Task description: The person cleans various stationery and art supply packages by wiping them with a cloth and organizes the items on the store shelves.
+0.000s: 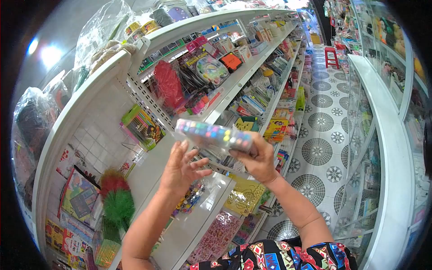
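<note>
A clear pack of what look like colored markers (211,133), with rows of many-colored round ends, is held up in front of the shelves, slightly blurred. My right hand (260,161) grips its right end, thumb below. Just under the pack's left end is my left hand (181,167), its fingers spread and palm turned up. Whether the left fingertips touch the wrapping I cannot tell. Beneath my left hand, a clear bag of small colorful pieces (191,198) lies on the shelf.
White shelving holds a red plastic-wrapped item (168,85), a paint palette (212,69) and a pack of colored pens (141,126). Red and green tinsel-like bunches (118,207) are at lower left. The patterned tile aisle (317,153) runs right, beside a glass cabinet; a red stool (331,58) stands far off.
</note>
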A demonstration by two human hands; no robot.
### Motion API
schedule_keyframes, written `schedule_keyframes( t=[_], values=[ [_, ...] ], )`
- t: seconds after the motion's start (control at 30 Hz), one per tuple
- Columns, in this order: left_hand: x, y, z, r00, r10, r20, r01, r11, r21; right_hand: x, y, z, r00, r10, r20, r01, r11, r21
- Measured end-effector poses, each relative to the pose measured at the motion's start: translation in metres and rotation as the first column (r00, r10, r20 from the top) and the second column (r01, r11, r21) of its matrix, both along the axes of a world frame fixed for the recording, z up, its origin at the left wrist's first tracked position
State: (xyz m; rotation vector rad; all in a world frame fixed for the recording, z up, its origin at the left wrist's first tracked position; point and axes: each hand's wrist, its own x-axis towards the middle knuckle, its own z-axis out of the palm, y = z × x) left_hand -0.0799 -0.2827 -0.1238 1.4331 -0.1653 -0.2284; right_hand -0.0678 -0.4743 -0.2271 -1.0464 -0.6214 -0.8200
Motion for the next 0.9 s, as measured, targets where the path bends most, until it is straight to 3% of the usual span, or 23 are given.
schedule_keyframes(
  t=[0.07, 0.13, 0.23, 0.27, 0.3, 0.37, 0.5, 0.6, 0.67, 0.7, 0.73, 0.8, 0.83, 0.9],
  values=[
    [-0.006, -0.015, -0.007, 0.989, -0.150, 0.008, 0.149, 0.981, -0.121, -0.005, -0.003, 0.002, 0.916, -0.349, 0.199, 0.387, 0.898, -0.210],
    [-0.013, -0.032, -0.006, 0.975, -0.221, -0.009, 0.209, 0.932, -0.296, -0.014, 0.001, 0.004, 0.754, -0.530, 0.388, 0.648, 0.698, -0.305],
    [0.003, -0.036, -0.013, 1.000, -0.006, -0.029, -0.003, 0.953, -0.303, -0.015, 0.018, 0.001, 0.655, -0.591, 0.471, 0.749, 0.591, -0.299],
    [0.004, -0.037, -0.012, 0.996, 0.033, -0.078, -0.061, 0.918, -0.391, -0.015, 0.018, -0.001, 0.670, -0.569, 0.476, 0.737, 0.589, -0.332],
    [0.010, -0.032, -0.015, 0.995, -0.021, -0.093, -0.025, 0.885, -0.466, -0.017, 0.016, 0.000, 0.695, -0.535, 0.481, 0.712, 0.604, -0.358],
    [0.012, -0.029, -0.012, 0.997, -0.072, 0.012, 0.069, 0.885, -0.460, -0.020, 0.005, 0.004, 0.731, -0.477, 0.488, 0.674, 0.618, -0.405],
    [0.010, -0.024, -0.012, 0.980, -0.185, 0.076, 0.199, 0.869, -0.453, 0.010, -0.026, 0.005, 0.689, -0.619, 0.378, 0.725, 0.594, -0.348],
    [0.009, -0.023, -0.025, 0.983, -0.164, 0.079, 0.182, 0.894, -0.409, 0.015, -0.037, 0.029, 0.887, -0.443, -0.135, 0.368, 0.851, -0.375],
    [0.009, -0.027, -0.031, 0.982, -0.174, 0.072, 0.188, 0.886, -0.423, 0.009, -0.026, 0.061, 0.970, -0.059, -0.235, 0.056, 0.998, -0.018],
    [0.009, -0.030, -0.035, 0.982, -0.178, 0.066, 0.189, 0.882, -0.431, 0.006, -0.018, 0.076, 0.962, 0.146, -0.232, -0.107, 0.979, 0.171],
    [0.010, -0.031, -0.041, 0.981, -0.179, 0.072, 0.192, 0.892, -0.410, 0.005, -0.013, 0.086, 0.934, 0.253, -0.254, -0.205, 0.958, 0.200],
    [0.005, -0.036, -0.044, 0.983, -0.165, 0.082, 0.184, 0.893, -0.411, 0.024, 0.005, 0.087, 0.978, -0.108, -0.178, 0.097, 0.993, -0.070],
    [0.003, -0.036, -0.044, 0.983, -0.157, 0.090, 0.180, 0.893, -0.413, 0.035, 0.012, 0.083, 0.955, -0.278, -0.101, 0.255, 0.947, -0.193],
    [0.005, -0.030, -0.049, 0.987, -0.122, 0.108, 0.153, 0.921, -0.357, 0.052, 0.019, 0.057, 0.861, -0.496, 0.114, 0.487, 0.741, -0.462]
  ],
)
